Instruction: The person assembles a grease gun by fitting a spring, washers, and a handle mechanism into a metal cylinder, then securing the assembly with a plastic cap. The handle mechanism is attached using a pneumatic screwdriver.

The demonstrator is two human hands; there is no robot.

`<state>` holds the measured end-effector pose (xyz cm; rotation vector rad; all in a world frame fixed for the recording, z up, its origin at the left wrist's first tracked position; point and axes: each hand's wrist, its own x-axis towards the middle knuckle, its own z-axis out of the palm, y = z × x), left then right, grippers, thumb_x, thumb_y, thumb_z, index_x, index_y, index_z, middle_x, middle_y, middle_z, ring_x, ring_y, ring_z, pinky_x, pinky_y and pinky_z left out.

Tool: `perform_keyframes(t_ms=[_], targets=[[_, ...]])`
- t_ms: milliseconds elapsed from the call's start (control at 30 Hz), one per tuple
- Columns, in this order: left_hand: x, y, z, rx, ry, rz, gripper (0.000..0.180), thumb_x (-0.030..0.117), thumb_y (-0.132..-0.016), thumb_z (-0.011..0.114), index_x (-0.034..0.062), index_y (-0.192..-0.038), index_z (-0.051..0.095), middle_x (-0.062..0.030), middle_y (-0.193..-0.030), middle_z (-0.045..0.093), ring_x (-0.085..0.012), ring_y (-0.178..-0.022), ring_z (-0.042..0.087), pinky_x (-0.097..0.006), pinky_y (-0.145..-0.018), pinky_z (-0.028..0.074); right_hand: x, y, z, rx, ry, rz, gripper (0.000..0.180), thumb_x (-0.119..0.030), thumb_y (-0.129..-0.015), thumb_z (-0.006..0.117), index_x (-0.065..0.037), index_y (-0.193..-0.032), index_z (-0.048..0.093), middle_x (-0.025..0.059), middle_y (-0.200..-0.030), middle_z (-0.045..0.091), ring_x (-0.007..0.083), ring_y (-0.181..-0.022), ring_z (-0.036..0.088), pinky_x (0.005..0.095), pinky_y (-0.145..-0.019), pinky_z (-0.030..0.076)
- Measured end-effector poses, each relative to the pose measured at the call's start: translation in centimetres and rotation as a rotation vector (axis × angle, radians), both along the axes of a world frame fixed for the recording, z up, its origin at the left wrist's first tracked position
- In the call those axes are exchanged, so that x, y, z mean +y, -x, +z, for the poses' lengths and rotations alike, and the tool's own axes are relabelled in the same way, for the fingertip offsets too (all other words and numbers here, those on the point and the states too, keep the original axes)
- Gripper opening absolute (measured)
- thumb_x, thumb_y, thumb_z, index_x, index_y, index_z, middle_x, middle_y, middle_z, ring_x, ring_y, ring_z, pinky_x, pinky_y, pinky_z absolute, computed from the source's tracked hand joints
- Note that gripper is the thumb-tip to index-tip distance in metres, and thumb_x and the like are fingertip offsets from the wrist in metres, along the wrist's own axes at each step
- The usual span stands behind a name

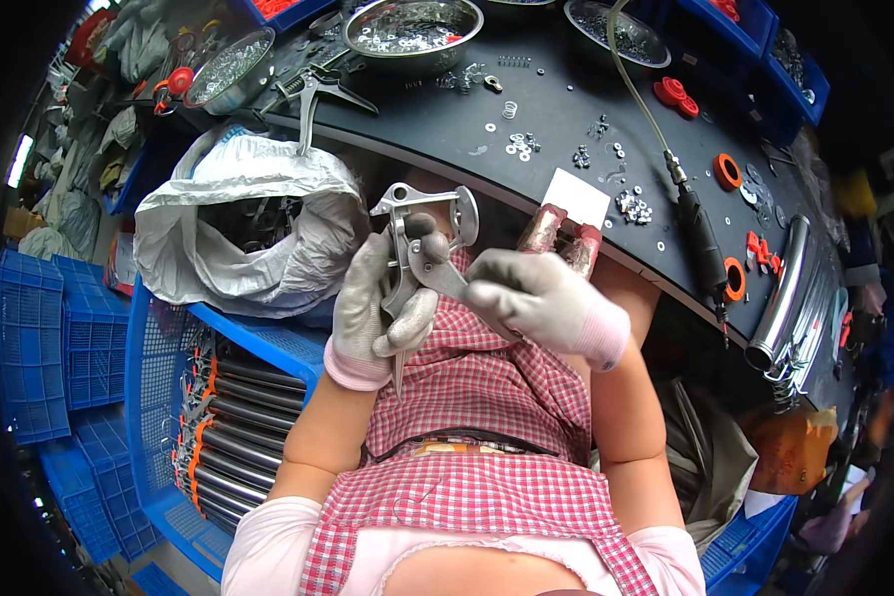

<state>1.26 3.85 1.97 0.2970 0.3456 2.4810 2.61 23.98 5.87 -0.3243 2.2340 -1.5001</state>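
Observation:
Above my lap I hold a grey metal caulking gun handle with a round ring at its upper end. My left hand, in a white-grey work glove, is wrapped round its body, thumb across the front. My right hand, gloved the same way, grips the long trigger lever that joins the handle. The fingers of the right hand partly cover the lever's lower end. Another metal trigger handle lies at the bench's left edge, beyond the white woven sack, which stands open with dark metal parts inside.
On the dark bench lie loose washers, springs and nuts. Steel bowls of small parts stand at the back. A black power screwdriver hangs on a cable at right, near metal tubes. A blue crate holds black tubes at left.

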Motion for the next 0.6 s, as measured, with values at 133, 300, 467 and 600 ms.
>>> perform_keyframes(t_ms=[133,300,467,600], targets=[[0.5,0.1,0.5,-0.007,0.073,0.232,0.027,0.025,-0.099,0.038,0.0092,-0.120,0.047,-0.0105,-0.114,0.054,-0.0090,-0.044,0.049,-0.014,-0.030,0.029,3.6,10.7,1.8,0.353,-0.169,-0.506,0.029,-0.025,-0.088,0.056,0.003,-0.091,0.062,0.0040,-0.073,0.062,0.0093,-0.067,0.057,0.0236,-0.062,0.046],[0.9,1.8,2.3,0.153,0.222,0.439,0.025,0.020,-0.098,0.042,0.0103,-0.121,0.043,-0.0162,-0.123,0.050,-0.0150,-0.058,0.062,-0.016,-0.032,0.038,5.4,20.3,-2.2,0.356,-0.701,-0.322,0.040,-0.036,-0.080,0.063,-0.004,-0.104,0.065,0.0192,-0.102,0.065,0.0330,-0.098,0.061,0.0387,-0.087,0.046],[1.4,5.2,3.8,0.369,0.664,0.596,0.036,0.027,-0.092,0.056,0.0013,-0.114,0.043,-0.0100,-0.106,0.056,-0.0077,-0.052,0.058,-0.014,-0.036,0.042,5.5,20.2,-2.3,0.416,-0.847,-0.206,0.037,-0.033,-0.086,0.060,0.000,-0.103,0.064,0.0198,-0.099,0.065,0.0332,-0.091,0.062,0.0374,-0.082,0.047],[4.6,7.6,4.1,0.498,0.895,0.595,0.036,0.027,-0.096,0.048,0.0026,-0.122,0.043,-0.0070,-0.110,0.053,-0.0045,-0.054,0.054,-0.014,-0.040,0.042,5.1,13.8,-0.8,0.392,-0.066,-0.467,0.029,-0.026,-0.092,0.055,0.002,-0.094,0.060,0.0080,-0.078,0.061,0.0176,-0.071,0.055,0.0294,-0.069,0.045]])
